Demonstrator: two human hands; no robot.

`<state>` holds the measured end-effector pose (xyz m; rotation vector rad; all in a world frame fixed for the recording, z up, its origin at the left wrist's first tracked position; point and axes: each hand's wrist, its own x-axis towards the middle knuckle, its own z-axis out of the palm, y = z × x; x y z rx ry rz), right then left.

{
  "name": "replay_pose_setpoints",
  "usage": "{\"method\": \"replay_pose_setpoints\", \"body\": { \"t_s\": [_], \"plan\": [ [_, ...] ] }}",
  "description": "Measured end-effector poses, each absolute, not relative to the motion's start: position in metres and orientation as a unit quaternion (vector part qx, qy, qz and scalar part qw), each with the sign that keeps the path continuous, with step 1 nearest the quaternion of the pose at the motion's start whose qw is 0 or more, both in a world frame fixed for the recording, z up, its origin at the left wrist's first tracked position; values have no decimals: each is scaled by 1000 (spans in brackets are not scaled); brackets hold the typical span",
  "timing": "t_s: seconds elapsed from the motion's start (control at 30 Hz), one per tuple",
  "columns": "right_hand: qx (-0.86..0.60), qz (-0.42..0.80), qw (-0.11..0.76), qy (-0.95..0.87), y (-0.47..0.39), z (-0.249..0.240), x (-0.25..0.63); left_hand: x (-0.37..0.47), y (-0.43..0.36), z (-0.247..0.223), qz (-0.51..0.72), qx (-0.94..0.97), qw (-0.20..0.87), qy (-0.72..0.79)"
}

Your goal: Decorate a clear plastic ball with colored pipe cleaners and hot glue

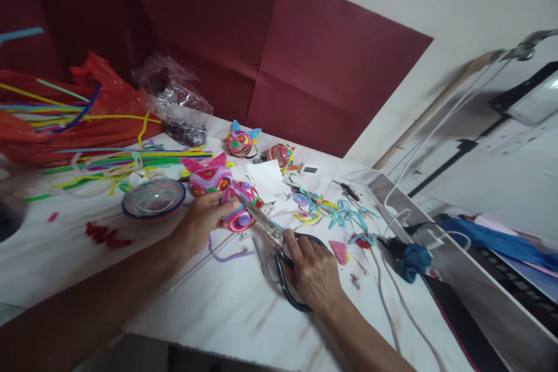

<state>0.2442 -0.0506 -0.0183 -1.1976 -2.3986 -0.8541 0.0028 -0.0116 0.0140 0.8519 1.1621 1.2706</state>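
Observation:
My right hand [316, 270] grips a large pair of scissors [264, 224] by its black handles, blades pointing up and left. The blade tips reach a rounded craft piece [244, 193] coiled from pink, blue and purple pipe cleaners. My left hand [203, 221] holds this piece at its left side, fingers closed on its edge and partly hiding it. Right behind it sits a pink-eared animal head [209, 177] of coiled pipe cleaners with orange eyes. Whether the blades are cutting anything cannot be made out. A purple pipe cleaner [231, 256] lies below on the white table [209, 314].
Left, a clear bowl [153, 197] with a blue rim stands near red pipe-cleaner scraps [107, 235] and a red bag [87, 110] of pipe cleaners. Two smaller decorated heads [239, 142] sit behind. Offcuts [331, 209] and cables [379, 290] lie to the right.

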Motion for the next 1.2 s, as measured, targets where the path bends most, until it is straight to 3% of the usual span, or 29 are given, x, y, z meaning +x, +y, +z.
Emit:
{"method": "replay_pose_setpoints", "body": {
  "t_s": [0.33, 0.7, 0.97, 1.2],
  "plan": [
    [-424, -282, 181, -841, -47, -19, 242, 3, -11, 15, 559, 345, 575, 487],
    [-568, -62, 197, -796, -58, -5, 253, 1, -11, 18, 560, 353, 575, 480],
    [-736, -49, 21, -675, -48, 1, 330, -5, -6, 28, 601, 353, 534, 479],
    [-742, -49, -1, -668, -42, -9, 364, -4, -7, 35, 622, 345, 495, 499]
  ]
}}
